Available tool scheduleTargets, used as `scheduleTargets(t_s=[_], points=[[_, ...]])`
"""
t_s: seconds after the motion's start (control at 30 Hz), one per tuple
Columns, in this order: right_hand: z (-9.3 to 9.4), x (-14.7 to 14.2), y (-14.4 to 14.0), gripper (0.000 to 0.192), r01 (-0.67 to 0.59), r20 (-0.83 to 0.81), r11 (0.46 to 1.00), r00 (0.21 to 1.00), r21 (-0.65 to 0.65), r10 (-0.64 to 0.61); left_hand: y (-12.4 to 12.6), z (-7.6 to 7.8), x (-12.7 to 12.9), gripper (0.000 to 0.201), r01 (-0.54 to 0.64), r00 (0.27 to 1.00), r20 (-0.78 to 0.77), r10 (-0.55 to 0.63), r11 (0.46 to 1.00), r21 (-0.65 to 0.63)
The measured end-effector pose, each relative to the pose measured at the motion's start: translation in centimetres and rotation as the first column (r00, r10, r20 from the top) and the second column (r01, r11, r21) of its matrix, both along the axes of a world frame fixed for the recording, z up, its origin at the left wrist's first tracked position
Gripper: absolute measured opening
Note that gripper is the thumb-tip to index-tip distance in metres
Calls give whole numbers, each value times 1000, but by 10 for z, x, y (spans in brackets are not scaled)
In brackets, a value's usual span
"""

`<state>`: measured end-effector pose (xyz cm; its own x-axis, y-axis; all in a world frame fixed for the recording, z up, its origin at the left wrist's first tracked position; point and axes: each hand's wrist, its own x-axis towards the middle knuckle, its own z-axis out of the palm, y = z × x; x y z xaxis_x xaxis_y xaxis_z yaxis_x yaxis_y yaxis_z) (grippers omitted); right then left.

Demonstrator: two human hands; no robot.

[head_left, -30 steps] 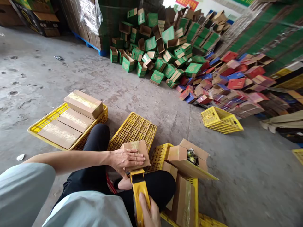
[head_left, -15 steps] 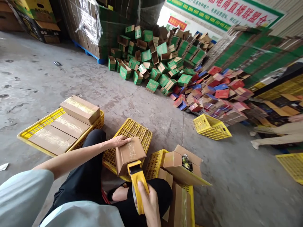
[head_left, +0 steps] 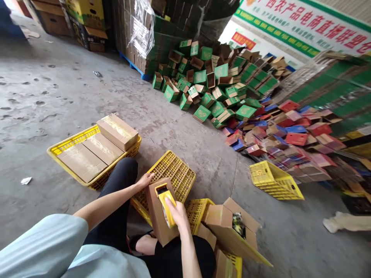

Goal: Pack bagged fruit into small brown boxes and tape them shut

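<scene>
My left hand (head_left: pixel 145 180) grips the far top corner of a brown cardboard box (head_left: pixel 158 216) that stands tilted on end over my lap. My right hand (head_left: pixel 176 210) holds a yellow tape dispenser (head_left: pixel 164 200) pressed flat against the box's upper face. The box leans on an overturned yellow plastic crate (head_left: pixel 179 175) in front of my knees.
A yellow crate (head_left: pixel 65 144) at my left holds three taped brown boxes (head_left: pixel 100 148). An open box (head_left: pixel 228 226) with dark contents sits on a crate at my right. Another yellow crate (head_left: pixel 274 181) lies beyond, near heaps of green boxes (head_left: pixel 208 85) and red and blue boxes (head_left: pixel 284 135).
The box has been turned up from lying flat to standing on end. My right hand has brought the tape dispenser up onto its face; my left hand moved to its far corner.
</scene>
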<state>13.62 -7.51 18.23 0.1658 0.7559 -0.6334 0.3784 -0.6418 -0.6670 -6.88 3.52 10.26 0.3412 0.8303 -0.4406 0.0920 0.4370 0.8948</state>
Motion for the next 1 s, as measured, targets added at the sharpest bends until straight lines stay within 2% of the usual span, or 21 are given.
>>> scheduleTargets(t_s=[0.1,0.17,0.27,0.4,0.57,0.7,1.0], points=[[-17,-9,23,56,-18,41,999,999,-44,20,15,-1,-7,71,17,1000,24,-19,997,71],[-21,-10,28,58,-23,34,998,999,-55,25,16,-7,-8,71,139,988,37,-148,974,179],[-21,-7,24,58,-19,23,998,1000,-60,21,9,-21,-7,78,351,928,-22,-371,857,377],[-21,-6,16,58,10,4,999,1000,-38,-9,-1,-35,-7,75,474,871,-154,-466,716,512],[-21,-5,20,62,54,25,994,998,-94,-52,2,-36,-13,70,591,800,-278,-532,615,523],[-23,-2,17,58,14,-3,997,1000,-80,-15,4,-37,-12,73,644,759,-342,-555,556,526],[-37,19,-15,62,67,6,995,998,-78,-66,-7,-45,0,74,701,711,-432,-555,508,500]])
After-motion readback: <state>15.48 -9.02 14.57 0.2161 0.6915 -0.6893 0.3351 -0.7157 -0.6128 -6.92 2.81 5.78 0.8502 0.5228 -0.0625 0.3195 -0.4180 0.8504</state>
